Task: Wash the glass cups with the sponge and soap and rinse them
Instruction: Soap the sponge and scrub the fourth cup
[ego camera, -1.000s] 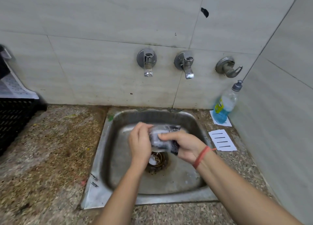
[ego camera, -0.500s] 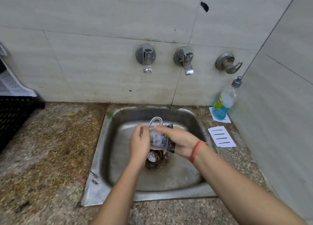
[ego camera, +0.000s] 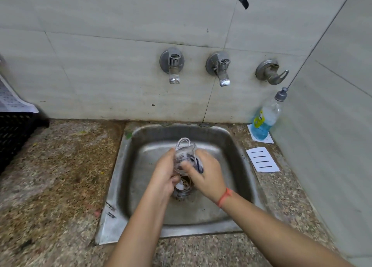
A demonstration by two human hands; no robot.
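Wall taps (ego camera: 220,70) — black crate (ego camera: 14,134), perhaps

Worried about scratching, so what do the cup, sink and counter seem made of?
The glass cup looks like clear glass: see-through handle loop, soap-smeared. The sink is likely stainless steel: dull grey sheen, stained near the drain. The counter is speckled stone, perhaps granite.

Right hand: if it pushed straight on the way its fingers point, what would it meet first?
The cup: the right hand, gripping the sponge, points left with the sponge against the glass. Beyond that is the left hand, which holds the cup. Depth is hard to judge.
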